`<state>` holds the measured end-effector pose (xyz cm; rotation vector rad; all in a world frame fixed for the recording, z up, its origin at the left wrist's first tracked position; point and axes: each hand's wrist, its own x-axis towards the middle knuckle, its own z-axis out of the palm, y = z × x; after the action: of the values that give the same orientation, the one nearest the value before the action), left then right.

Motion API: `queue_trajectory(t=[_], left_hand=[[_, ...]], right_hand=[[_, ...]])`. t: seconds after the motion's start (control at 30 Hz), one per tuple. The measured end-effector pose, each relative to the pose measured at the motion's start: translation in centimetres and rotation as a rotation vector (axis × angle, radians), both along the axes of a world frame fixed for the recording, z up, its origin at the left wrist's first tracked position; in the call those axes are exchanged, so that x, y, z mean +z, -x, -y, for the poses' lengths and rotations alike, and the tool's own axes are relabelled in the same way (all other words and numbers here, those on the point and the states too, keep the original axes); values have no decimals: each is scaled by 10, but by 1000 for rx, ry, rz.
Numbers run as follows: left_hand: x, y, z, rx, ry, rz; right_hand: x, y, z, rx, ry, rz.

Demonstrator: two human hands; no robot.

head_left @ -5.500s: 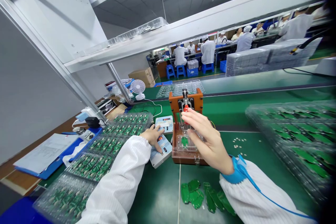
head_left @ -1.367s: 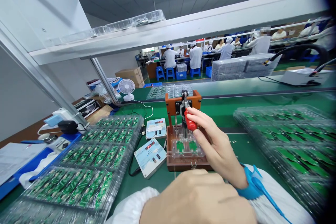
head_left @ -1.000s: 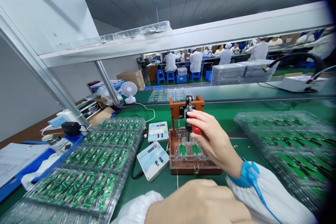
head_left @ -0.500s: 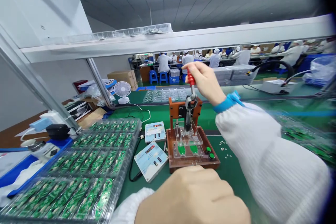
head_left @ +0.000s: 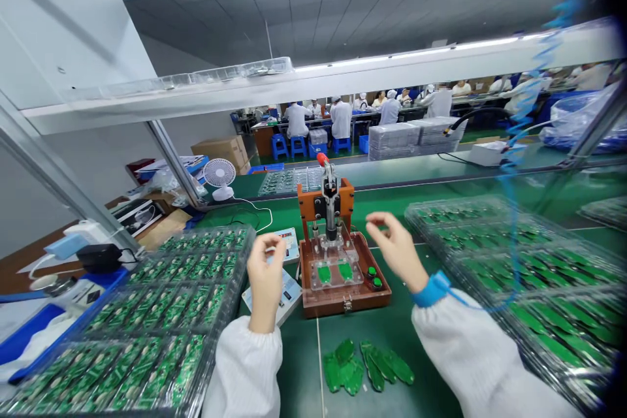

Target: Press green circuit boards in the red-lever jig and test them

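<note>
A brown test fixture [head_left: 343, 287] stands at the middle of the green bench, with its red-tipped lever [head_left: 323, 163] raised upright. Two green circuit boards [head_left: 334, 271] lie under its clear plate. My left hand [head_left: 267, 274] hovers just left of the fixture, over the small meter boxes [head_left: 289, 290], fingers curled and pinched with nothing visible in them. My right hand [head_left: 396, 251] hovers just right of the fixture, fingers loosely curled and apart, holding nothing. A blue strap [head_left: 431, 287] sits on my right wrist.
Clear trays of green boards lie at the left [head_left: 161, 313] and right [head_left: 514, 261]. Loose green boards [head_left: 365, 366] lie near the front edge. A small fan [head_left: 219, 176] stands behind. Other people in white work at far benches. A shelf [head_left: 294, 85] runs overhead.
My right hand let go of the red lever, which now stands raised, and came down beside the fixture. My left hand moved away from the camera to the fixture's left side.
</note>
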<state>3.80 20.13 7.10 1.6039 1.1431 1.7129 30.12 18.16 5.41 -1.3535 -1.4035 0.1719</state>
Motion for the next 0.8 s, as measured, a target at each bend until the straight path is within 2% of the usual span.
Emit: queue_trajectory(t=[0.07, 0.13, 0.2, 0.27, 0.37, 0.5, 0.67, 0.8], left_hand=[[-30, -2, -1, -92, 109, -259], [-52, -9, 6, -133, 131, -495], [-65, -18, 12, -115, 103, -647], [-70, -25, 16, -92, 65, -711], [-68, -30, 14, -92, 30, -676], [-69, -24, 14, -96, 102, -457], [-88, -14, 30, -56, 247, -312], [-94, -19, 46, -149, 266, -322]], right_hand=[[-27, 12, 17, 60, 65, 61], [-43, 26, 28, 111, 119, 121], [-49, 35, 31, 140, 165, 160], [-49, 39, 29, 158, 204, 172], [-42, 37, 23, 187, 242, 142], [-34, 30, 25, 252, 283, 11], [-36, 36, 54, 364, 361, -216], [-38, 49, 75, 388, 394, -334]])
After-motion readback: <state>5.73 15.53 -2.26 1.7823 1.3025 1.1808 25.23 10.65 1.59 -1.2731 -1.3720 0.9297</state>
